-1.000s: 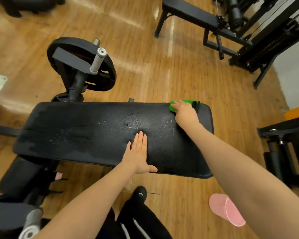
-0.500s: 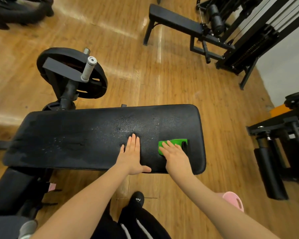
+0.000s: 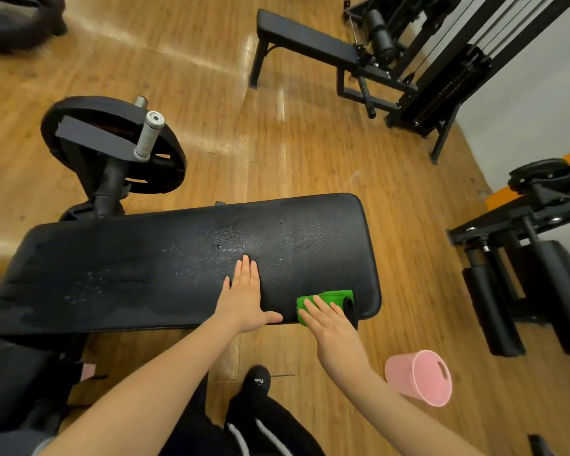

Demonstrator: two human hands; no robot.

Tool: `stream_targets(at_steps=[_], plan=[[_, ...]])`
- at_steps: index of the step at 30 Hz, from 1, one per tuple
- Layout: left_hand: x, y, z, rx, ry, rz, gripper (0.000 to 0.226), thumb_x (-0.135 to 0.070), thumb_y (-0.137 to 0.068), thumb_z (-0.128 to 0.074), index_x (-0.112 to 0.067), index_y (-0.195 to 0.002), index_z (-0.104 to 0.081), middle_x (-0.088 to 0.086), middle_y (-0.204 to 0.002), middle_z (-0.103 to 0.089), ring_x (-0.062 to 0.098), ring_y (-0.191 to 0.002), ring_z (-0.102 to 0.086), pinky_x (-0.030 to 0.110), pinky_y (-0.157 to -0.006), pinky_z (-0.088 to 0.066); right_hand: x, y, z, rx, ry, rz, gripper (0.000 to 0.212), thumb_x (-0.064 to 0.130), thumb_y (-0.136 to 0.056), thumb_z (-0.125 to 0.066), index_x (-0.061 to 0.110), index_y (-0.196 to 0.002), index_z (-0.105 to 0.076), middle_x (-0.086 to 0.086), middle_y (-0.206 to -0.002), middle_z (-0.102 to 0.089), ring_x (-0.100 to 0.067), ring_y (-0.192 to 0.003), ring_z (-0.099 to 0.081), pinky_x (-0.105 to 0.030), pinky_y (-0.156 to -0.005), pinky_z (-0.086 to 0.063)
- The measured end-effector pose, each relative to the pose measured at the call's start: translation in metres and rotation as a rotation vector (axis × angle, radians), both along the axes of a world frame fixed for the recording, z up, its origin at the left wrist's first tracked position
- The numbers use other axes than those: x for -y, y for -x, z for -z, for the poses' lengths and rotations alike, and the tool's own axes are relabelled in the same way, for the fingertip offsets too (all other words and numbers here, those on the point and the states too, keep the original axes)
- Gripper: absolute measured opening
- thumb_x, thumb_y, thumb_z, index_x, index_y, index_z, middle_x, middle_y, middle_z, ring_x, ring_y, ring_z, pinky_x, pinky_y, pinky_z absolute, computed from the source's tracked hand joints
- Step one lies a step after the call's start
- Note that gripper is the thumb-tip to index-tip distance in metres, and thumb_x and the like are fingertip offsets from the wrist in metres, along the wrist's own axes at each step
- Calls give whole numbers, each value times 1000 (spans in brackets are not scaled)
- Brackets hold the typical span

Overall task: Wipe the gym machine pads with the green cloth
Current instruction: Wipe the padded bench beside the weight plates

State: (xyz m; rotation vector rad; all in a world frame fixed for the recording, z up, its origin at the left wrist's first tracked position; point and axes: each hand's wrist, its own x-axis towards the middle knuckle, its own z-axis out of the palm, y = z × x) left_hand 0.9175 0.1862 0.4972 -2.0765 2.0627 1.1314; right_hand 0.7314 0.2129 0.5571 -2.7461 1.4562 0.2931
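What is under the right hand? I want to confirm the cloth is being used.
The green cloth lies under the right hand, pressed flat on the black pad. The fingers cover part of the cloth.

Bench pad (image 3: 139, 268): long black surface, bare along its left and middle stretch, a broad open lane for a hand. Left hand (image 3: 244, 299) lies flat near the pad's near edge, blocking passage there. Right hand (image 3: 333, 327) presses the green cloth (image 3: 326, 299) at the near right corner; only a narrow strip of pad separates the two hands.

Beyond the far left edge: weight plate (image 3: 112, 143) with an upright grey handle (image 3: 148, 134), possibly overhanging the pad.

Wooden floor (image 3: 310, 143): open behind the pad.

Pink bucket (image 3: 422, 378): on the floor, near right.
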Motion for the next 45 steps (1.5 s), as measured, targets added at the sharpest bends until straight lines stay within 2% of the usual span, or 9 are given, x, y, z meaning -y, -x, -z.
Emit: stream_targets(at_steps=[7, 12, 20, 24, 28, 31, 34, 36, 45], plan=[[-26, -1, 10, -67, -4, -260, 123, -71, -80, -56, 1, -149, 17, 19, -157, 22, 32, -146, 18, 42, -118, 3, 4, -13, 3, 11, 12, 23, 67, 2, -34, -88, 13, -98, -74, -5, -105, -71, -23, -102, -66, -40, -86, -50], [-26, 1, 12, -51, -9, -220, 122, -73, -81, -52, 2, -149, 16, 20, -157, 21, 32, -146, 18, 42, -118, 3, 8, -32, 14, 4, -3, -67, 60, 8, -39, -90, 11, -97, -74, -6, -105, -71, -23, -101, -66, -39, -84, -52], [-26, -5, 11, -51, -42, -191, 121, -72, -82, -51, 1, -149, 17, 20, -157, 22, 32, -146, 19, 42, -119, 2, 15, 3, 2, -33, -40, -94, 73, -5, -37, -86, 19, -105, -72, 0, -113, -68, -20, -110, -62, -35, -95, -37], [-21, -6, 8, -34, -65, -167, 121, -71, -82, -53, 2, -149, 17, 21, -157, 23, 34, -146, 18, 43, -119, 0, 52, -19, -12, 78, -100, -6, 61, -16, -68, -65, 7, -124, -59, -12, -131, -56, -31, -128, -45, -40, -108, -27], [-18, -5, 6, -17, -80, -154, 120, -71, -83, -52, 2, -149, 17, 21, -156, 23, 34, -146, 19, 42, -119, 0, 125, -52, -26, 17, -55, -24, 59, -12, -84, -46, 7, -139, -41, -8, -148, -37, -24, -141, -24, -35, -114, -17], [-20, -5, 10, -4, -79, -147, 121, -72, -82, -50, 1, -148, 19, 21, -156, 25, 34, -145, 20, 43, -119, 1, 180, -70, -23, -43, 0, -24, 58, -14, -83, -43, 7, -137, -43, -11, -145, -41, -27, -136, -31, -36, -111, -25], [-19, -4, 12, 10, -106, -144, 120, -72, -83, -50, 0, -147, 21, 21, -155, 27, 34, -145, 22, 44, -119, 2, 221, -84, -10, -58, -22, 48, 47, -12, -81, -40, 6, -123, -53, -13, -124, -53, -34, -115, -48, -40, -89, -41], [-18, -4, 13, 1, -126, -144, 120, -71, -83, -51, 0, -147, 22, 21, -155, 28, 34, -145, 22, 44, -119, 2, 226, -92, -2, -75, -62, 86, 39, -9, -81, -42, 5, -115, -56, -15, -115, -55, -35, -108, -50, -36, -81, -39], [-20, -5, 14, 5, -133, -158, 121, -71, -82, -53, -2, -147, 23, 20, -155, 29, 33, -144, 23, 44, -119, 2, 141, -68, 7, -73, -70, -67, 50, -1, -87, -42, 11, -136, -42, -8, -149, -33, -23, -140, -22, -35, -110, -15]])
